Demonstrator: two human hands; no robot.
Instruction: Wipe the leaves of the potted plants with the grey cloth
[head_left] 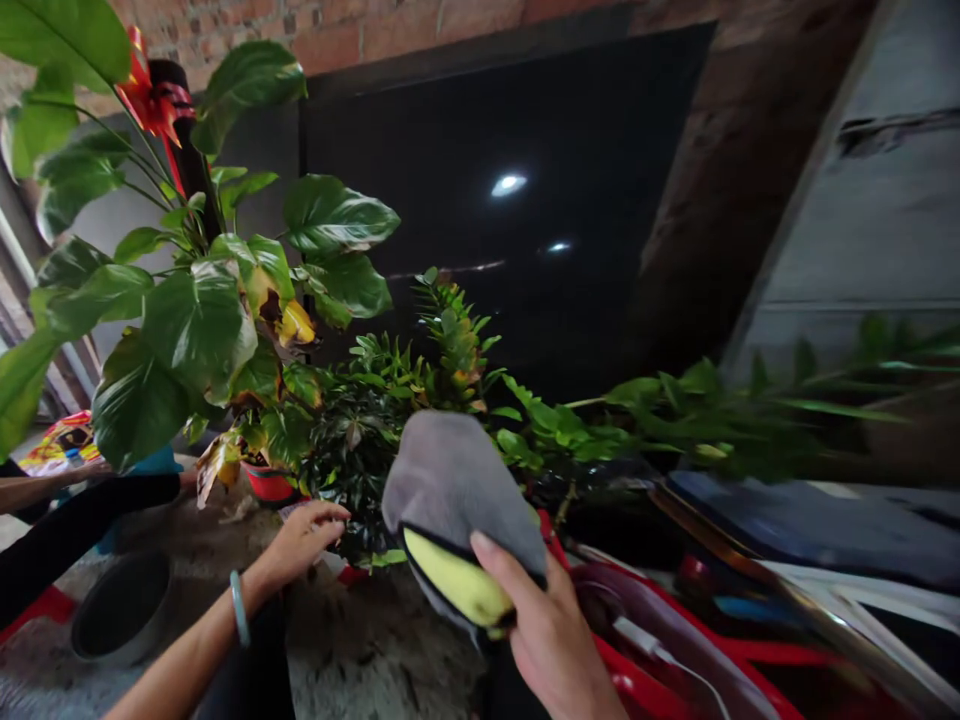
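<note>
My right hand (551,625) grips a folded cloth (465,475), grey on one side and yellow on the other, with a black edge. The thumb presses on its front. My left hand (300,545), with a pale bangle on the wrist, reaches toward a low plant with small dark leaves (356,440). Its fingers are partly stretched out, and no object shows in them; whether they touch the leaves I cannot tell. A large-leaved plant (199,320) in a red pot (270,484) stands left of the dark-leaved one.
Another person's leg (82,530) and forearm show at the left edge. Near them stands a dark bucket (124,605). At the lower right are a red-rimmed container (660,620) and a white plug with a cable (637,637). A dark glossy panel (480,120) rises behind the plants.
</note>
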